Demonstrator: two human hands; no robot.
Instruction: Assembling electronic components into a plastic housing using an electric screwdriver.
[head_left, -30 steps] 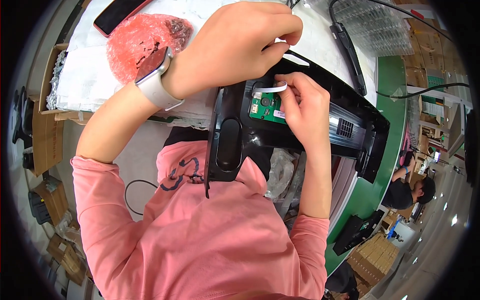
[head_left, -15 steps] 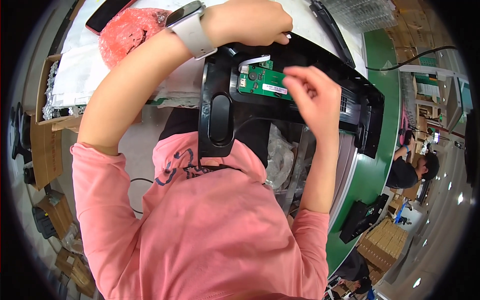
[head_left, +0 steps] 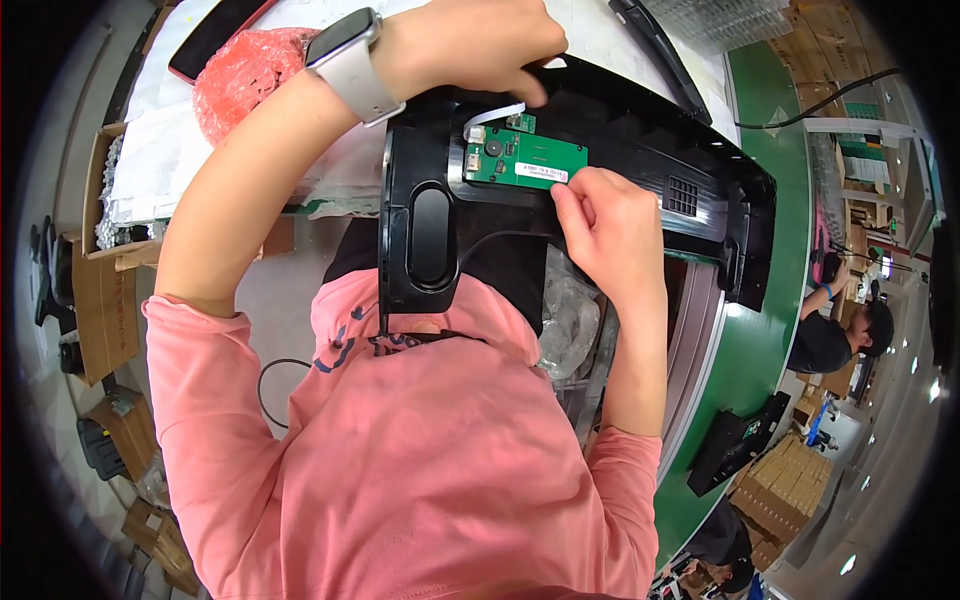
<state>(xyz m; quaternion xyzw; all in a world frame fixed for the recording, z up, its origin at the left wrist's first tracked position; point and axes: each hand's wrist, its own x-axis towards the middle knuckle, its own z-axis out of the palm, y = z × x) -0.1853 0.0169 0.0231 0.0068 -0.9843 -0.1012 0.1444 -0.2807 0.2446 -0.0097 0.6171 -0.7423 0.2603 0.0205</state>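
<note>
A black plastic housing (head_left: 640, 150) lies across the table edge in front of me. A green circuit board (head_left: 520, 160) sits in it. From the board's upper left corner a white ribbon cable (head_left: 490, 112) loops up. My left hand (head_left: 470, 45), with a white watch (head_left: 350, 60) on the wrist, reaches over the housing's far rim and pinches the cable's upper end. My right hand (head_left: 605, 225) has its fingertips closed on the board's lower right edge. My pink shirt fills the lower half of the view.
A red bubble-wrap bag (head_left: 245, 70) and a dark flat panel lie at the upper left on the white table. Cardboard boxes (head_left: 100, 290) stand on the floor at left. A green conveyor edge (head_left: 760, 340) curves at right, where another person (head_left: 835, 335) works.
My right hand has left the ribbon cable and dropped to the board's lower right edge. My left hand has moved up past the housing's far rim. More of the board shows.
</note>
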